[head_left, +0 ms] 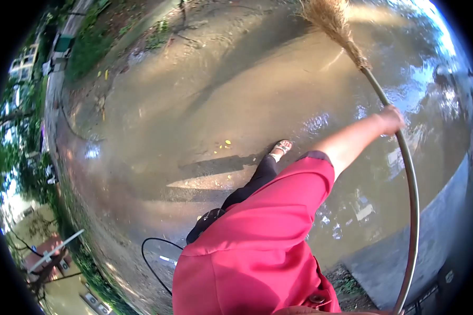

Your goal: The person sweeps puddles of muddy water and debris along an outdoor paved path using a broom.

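My left hand (391,119) is closed around the long, curved handle of a straw broom (412,210), a little below its bristles. The bristle head (328,18) is at the top edge, over brown, wet ground. From the hand the handle bends down to the bottom right edge. A thin strip of skin runs along the bottom edge toward the handle's lower end; my right hand is cut off there, so its fingers are hidden. My left arm wears a red sleeve.
Shallow muddy water (247,94) covers much of the ground. My sandalled foot (283,148) stands at its middle. A grey slab (404,262) lies at the lower right. A low kerb (55,100), plants and buildings line the left. A black cable (144,257) loops beside me.
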`<move>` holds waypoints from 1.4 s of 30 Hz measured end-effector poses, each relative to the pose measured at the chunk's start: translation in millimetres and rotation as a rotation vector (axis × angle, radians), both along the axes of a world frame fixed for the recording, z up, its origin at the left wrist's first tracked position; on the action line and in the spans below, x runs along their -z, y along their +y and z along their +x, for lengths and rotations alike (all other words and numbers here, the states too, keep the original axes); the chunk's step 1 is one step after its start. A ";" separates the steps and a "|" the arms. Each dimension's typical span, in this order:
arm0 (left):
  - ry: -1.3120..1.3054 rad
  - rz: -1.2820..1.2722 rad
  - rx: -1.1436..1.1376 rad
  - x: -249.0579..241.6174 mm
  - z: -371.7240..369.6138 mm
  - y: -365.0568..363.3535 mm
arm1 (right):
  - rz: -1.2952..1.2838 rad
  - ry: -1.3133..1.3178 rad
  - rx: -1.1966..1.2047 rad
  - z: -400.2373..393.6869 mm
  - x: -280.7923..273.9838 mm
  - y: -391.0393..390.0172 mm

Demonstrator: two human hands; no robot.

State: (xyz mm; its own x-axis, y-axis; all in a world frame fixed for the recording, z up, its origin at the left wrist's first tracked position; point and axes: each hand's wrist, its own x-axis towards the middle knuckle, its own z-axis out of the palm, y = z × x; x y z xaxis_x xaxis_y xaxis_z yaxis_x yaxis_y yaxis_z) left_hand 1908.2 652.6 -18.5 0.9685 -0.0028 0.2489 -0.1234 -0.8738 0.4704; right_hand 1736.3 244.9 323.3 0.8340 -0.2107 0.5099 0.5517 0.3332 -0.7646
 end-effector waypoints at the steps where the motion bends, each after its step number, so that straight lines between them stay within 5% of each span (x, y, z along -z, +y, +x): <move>1: 0.060 -0.018 0.009 10.7 -6.4 13.6 | 0.044 -0.023 -0.036 11.8 4.4 30.6; 3: 0.061 -0.161 -0.046 50.0 -37.1 21.4 | 0.073 -0.036 -0.073 24.3 3.0 59.8; 6: -0.093 -0.212 -0.195 59.4 -98.9 23.4 | -1.181 -0.500 0.400 73.9 6.8 85.8; 7: -0.063 -0.205 -0.219 47.0 -118.9 19.4 | -1.180 -0.508 0.367 91.6 -0.8 76.2; 9: -0.062 -0.193 -0.296 21.9 -158.9 7.9 | -1.575 -0.665 0.580 124.5 -25.3 36.3; 12: 0.037 -0.286 -0.338 -3.6 -218.5 11.4 | -1.389 -0.239 0.061 176.7 -47.4 38.6; 13: 0.026 -0.338 -0.394 -7.7 -238.6 15.9 | -1.381 -0.253 0.033 185.4 -33.1 65.7; 15: 0.101 -0.398 -0.458 2.0 -279.2 26.9 | -1.519 -0.779 0.290 190.9 12.8 131.8; 16: 0.148 -0.373 -0.496 0.9 -306.3 39.4 | -1.628 -0.675 0.139 213.5 32.3 113.6; 17: 0.199 -0.347 -0.527 4.0 -331.9 53.8 | -1.530 -0.438 0.039 223.3 59.5 122.6; 19: 0.283 -0.288 -0.624 56.1 -385.2 70.2 | -0.660 0.498 -0.440 228.7 137.9 175.0; 20: 0.208 -0.361 -0.690 76.2 -416.5 84.3 | -0.406 0.717 -0.530 215.6 173.6 204.5; 21: 0.376 -0.292 -0.741 109.1 -452.0 95.4 | -0.309 0.852 -0.581 187.7 209.2 236.6; 22: 0.438 -0.310 -0.722 114.7 -487.5 117.4 | -0.336 0.926 -0.240 119.7 219.8 313.9; 23: 0.574 -0.315 -0.755 138.6 -526.5 132.6 | -0.211 0.999 -0.483 115.8 268.1 306.0; 25: 0.869 -0.238 -0.827 163.4 -624.9 186.5 | -0.149 1.155 -0.457 36.8 357.9 360.7; 28: 1.153 0.031 -0.956 127.9 -658.8 234.6 | -0.001 1.257 -0.608 -18.9 384.9 408.5; 34: 0.941 0.037 -0.880 77.6 -620.0 252.9 | 0.024 1.179 -0.574 2.4 353.4 386.7; 38: 0.782 0.025 -0.752 25.0 -533.3 207.5 | 0.151 1.004 -0.685 79.5 311.4 280.0; 41: 0.457 0.035 -0.586 3.0 -446.3 156.9 | 0.208 0.871 -0.521 124.5 242.8 173.1; 42: 0.315 0.003 -0.535 -7.2 -416.1 138.5 | 0.159 0.740 -0.714 157.2 237.3 100.6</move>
State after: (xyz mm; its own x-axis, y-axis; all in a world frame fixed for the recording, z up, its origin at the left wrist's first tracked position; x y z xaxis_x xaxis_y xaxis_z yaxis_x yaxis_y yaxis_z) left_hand 1492.1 791.1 -11.4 0.8627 0.5033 -0.0482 0.4765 -0.7774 0.4105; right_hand 1893.5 345.5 85.9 0.8843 0.4349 -0.1700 -0.4023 0.5246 -0.7503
